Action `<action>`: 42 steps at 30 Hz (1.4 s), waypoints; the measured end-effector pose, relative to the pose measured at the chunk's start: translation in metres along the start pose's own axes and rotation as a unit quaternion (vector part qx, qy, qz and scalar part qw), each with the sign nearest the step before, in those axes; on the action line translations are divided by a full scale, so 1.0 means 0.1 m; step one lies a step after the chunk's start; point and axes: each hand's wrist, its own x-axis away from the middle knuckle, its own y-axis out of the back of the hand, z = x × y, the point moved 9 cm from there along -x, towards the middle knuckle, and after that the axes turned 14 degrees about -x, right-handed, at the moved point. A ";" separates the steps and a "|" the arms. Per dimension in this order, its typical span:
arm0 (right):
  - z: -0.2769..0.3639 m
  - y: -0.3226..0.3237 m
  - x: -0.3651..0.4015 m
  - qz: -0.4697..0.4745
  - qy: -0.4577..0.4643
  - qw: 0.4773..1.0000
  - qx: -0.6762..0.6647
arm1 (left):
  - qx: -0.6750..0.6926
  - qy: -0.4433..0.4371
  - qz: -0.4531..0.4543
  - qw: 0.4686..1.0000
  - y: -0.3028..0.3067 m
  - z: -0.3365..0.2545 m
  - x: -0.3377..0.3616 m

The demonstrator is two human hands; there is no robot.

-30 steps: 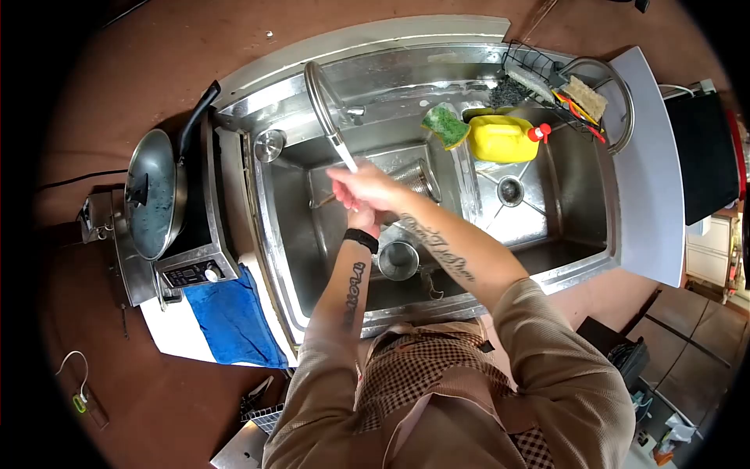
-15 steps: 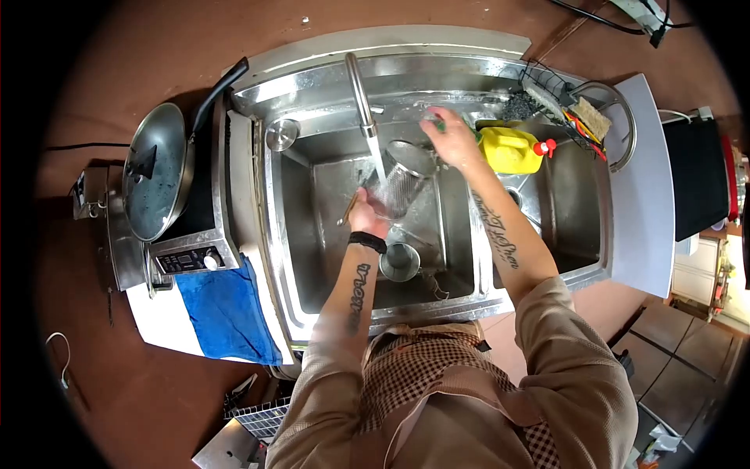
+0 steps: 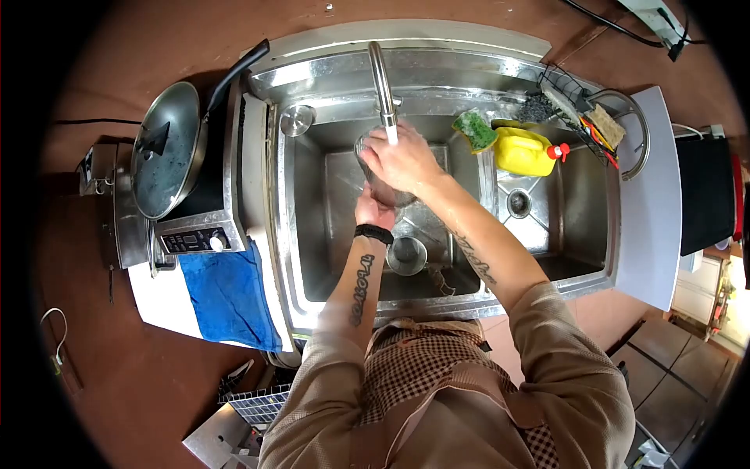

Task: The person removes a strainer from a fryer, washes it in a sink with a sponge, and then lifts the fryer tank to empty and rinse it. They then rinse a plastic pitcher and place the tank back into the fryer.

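Note:
Below the running faucet, a metal mesh cylinder is tilted over the left sink basin. My left hand holds its lower part, with the fingers wrapped round it. Over the cylinder's upper part lies my right hand, under the water; its fingers are bent against the cylinder, and part of them is blurred. A metal cup stands in the basin just below my left hand. On the divider between the basins rests a green and yellow sponge.
A yellow bottle with a red cap lies beside the sponge. Behind the right basin, a wire rack holds scrubbers. At the left are a lidded pan on a cooker and a blue cloth.
My right hand has moved left from beside the yellow bottle onto the mesh cylinder. The green sponge now lies on the divider, out of my hand. The view has shifted slightly.

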 end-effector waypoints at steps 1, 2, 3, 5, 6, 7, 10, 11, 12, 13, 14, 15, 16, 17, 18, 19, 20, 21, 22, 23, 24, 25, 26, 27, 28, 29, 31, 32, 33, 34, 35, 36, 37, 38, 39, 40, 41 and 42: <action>0.04 0.03 -0.03 0.001 0.011 1.000 0.002 | -0.008 -0.014 -0.004 1.000 -0.04 -0.05 0.05; 0.09 0.04 -0.04 0.003 0.022 1.000 0.005 | -0.016 -0.011 -0.130 0.991 0.13 -0.03 0.07; 0.13 0.13 -0.02 -0.033 0.038 0.999 0.013 | -0.022 -0.009 -0.254 0.967 -0.06 -0.08 0.06; 0.02 0.14 -0.03 -0.019 0.013 1.000 -0.001 | -0.002 -0.011 -0.358 0.934 -0.30 -0.13 0.12; -0.04 0.14 -0.02 -0.011 -0.003 1.000 -0.008 | 0.006 -0.011 -0.364 0.931 -0.43 -0.11 0.11; -0.10 0.15 -0.06 0.042 -0.054 0.997 -0.034 | 0.012 -0.009 -0.369 0.929 -0.54 -0.10 0.09; -0.30 0.29 -0.06 -0.032 -0.101 0.988 -0.115 | 0.012 -0.011 -0.329 0.944 -0.62 -0.11 0.03; -0.39 0.33 -0.03 -0.030 -0.125 0.989 -0.068 | -0.001 -0.020 -0.299 0.954 -0.65 -0.10 -0.01; -0.52 0.32 0.03 -0.002 -0.192 0.980 -0.051 | -0.014 -0.026 -0.272 0.962 -0.75 -0.08 0.00; -0.63 0.31 0.12 0.026 -0.260 0.965 -0.032 | -0.038 -0.024 -0.255 0.966 -0.91 -0.08 0.02; -0.77 0.34 0.20 0.051 -0.325 0.944 -0.013 | -0.046 -0.008 -0.238 0.970 -0.91 -0.04 0.04; -0.92 0.30 0.27 0.111 -0.342 0.931 -0.063 | -0.054 0.008 -0.220 0.974 -0.88 0.02 0.06; -0.92 0.38 0.34 0.121 -0.354 0.923 -0.087 | -0.061 0.024 -0.203 0.977 -0.92 0.06 0.08; -0.89 0.44 0.45 0.131 -0.364 0.915 -0.109 | -0.075 0.023 -0.189 0.979 -0.96 0.07 0.11; -0.84 0.50 0.59 0.142 -0.376 0.906 -0.132 | -0.069 0.053 -0.188 0.978 -0.96 0.13 0.14; -0.82 0.54 0.70 0.129 -0.344 0.920 -0.138 | -0.063 0.080 -0.187 0.977 -0.94 0.18 0.16; -0.81 0.54 0.81 0.117 -0.310 0.933 -0.143 | -0.057 0.108 -0.185 0.975 -0.92 0.24 0.16; -0.75 0.60 0.93 0.071 -0.293 0.940 -0.158 | -0.088 0.083 -0.249 0.961 -0.80 0.24 0.16; -0.71 0.66 1.02 0.039 -0.293 0.943 -0.153 | -0.132 0.081 -0.239 0.959 -0.76 0.23 0.11; -0.66 0.73 1.10 0.006 -0.293 0.944 -0.149 | -0.176 0.078 -0.228 0.954 -0.72 0.22 0.05; -0.64 0.79 1.19 -0.028 -0.294 0.944 -0.145 | -0.221 0.077 -0.218 0.948 -0.76 0.20 0.02; -0.67 0.84 1.27 -0.058 -0.293 0.943 -0.147 | -0.200 0.068 -0.193 0.958 -0.84 0.20 -0.02; -0.67 0.86 1.30 -0.068 -0.277 0.947 -0.147 | -0.174 0.077 -0.202 0.961 -0.86 0.21 -0.04; -0.66 0.89 1.34 -0.080 -0.264 0.950 -0.148 | -0.149 0.088 -0.210 0.962 -0.87 0.23 -0.04; -0.64 0.92 1.36 -0.091 -0.248 0.953 -0.149 | -0.125 0.097 -0.219 0.963 -0.87 0.23 -0.05; -0.63 0.90 1.39 -0.085 -0.243 0.953 -0.158 | -0.110 0.116 -0.223 0.962 -0.72 0.29 -0.07; -0.56 0.92 1.44 -0.088 -0.193 0.966 -0.149 | -0.114 0.107 -0.203 0.967 -0.81 0.25 -0.10; -0.51 0.93 1.45 -0.089 -0.167 0.971 -0.145 | -0.116 0.101 -0.194 0.969 -0.86 0.21 -0.11; -0.44 0.94 1.45 -0.088 -0.149 0.975 -0.140 | -0.134 0.094 -0.182 0.969 -0.84 0.18 -0.13; -0.36 0.91 1.47 -0.081 -0.121 0.982 -0.120 | -0.151 0.087 -0.172 0.970 -0.81 0.12 -0.14; -0.30 0.87 1.50 -0.074 -0.093 0.988 -0.100 | -0.168 0.080 -0.161 0.969 -0.79 0.08 -0.15; -0.23 0.82 1.52 -0.066 -0.063 0.993 -0.079 | -0.156 0.076 -0.156 0.972 -0.85 0.03 -0.17; -0.20 0.79 1.55 -0.069 -0.063 0.992 -0.089 | -0.144 0.072 -0.151 0.975 -0.92 -0.03 -0.18; -0.19 0.76 1.60 -0.079 -0.053 0.992 -0.086 | -0.132 0.069 -0.146 0.978 -0.96 -0.09 -0.18; -0.19 0.74 1.64 -0.090 -0.042 0.992 -0.084 | -0.074 0.041 -0.098 0.992 -1.03 -0.15 -0.21; -0.19 0.71 1.68 -0.101 -0.030 0.991 -0.082 | -0.081 0.059 -0.133 0.986 -0.94 -0.14 -0.20; -0.20 0.68 1.74 -0.105 -0.036 0.991 -0.077 | -0.085 0.080 -0.169 0.979 -0.86 -0.09 -0.17; -0.19 0.64 1.79 -0.103 -0.029 0.992 -0.072 | -0.089 0.102 -0.204 0.970 -0.85 -0.06 -0.13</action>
